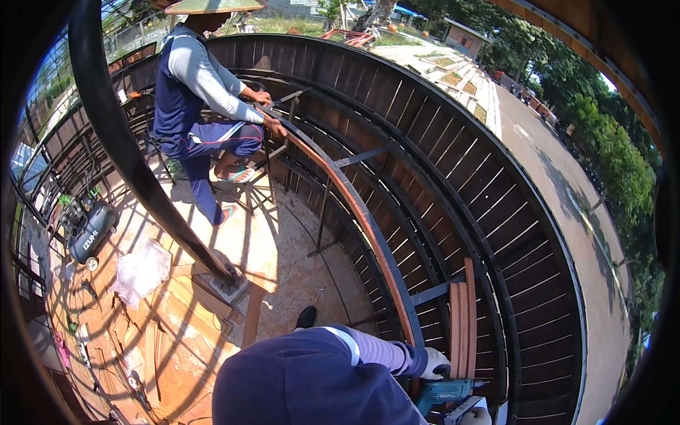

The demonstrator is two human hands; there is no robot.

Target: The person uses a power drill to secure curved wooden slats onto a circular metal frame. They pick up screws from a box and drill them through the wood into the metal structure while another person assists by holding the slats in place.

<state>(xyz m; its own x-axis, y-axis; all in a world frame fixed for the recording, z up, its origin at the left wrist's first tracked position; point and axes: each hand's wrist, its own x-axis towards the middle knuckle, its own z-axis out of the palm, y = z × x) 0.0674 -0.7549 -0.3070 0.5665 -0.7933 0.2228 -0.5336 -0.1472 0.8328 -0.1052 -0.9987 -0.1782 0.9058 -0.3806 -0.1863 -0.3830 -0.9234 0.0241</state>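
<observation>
A teal drill (443,392) is seen at the near right, between the gloved left hand (432,361) on its far side and the right hand (477,418), cut off by the near edge. Its long axis is laid left to right, the bit pointed right. Reddish-brown planks (463,333) are stretched away beyond it, near to far, the left hand being nearer them. Whether either hand is clenched or grasping cannot be told.

Sunlight stripes the pale floor (308,290) before me as a curved wall of dark slats (496,188) sweeps around its edge; beyond it, a grey road (567,212) runs past green trees (613,156).
</observation>
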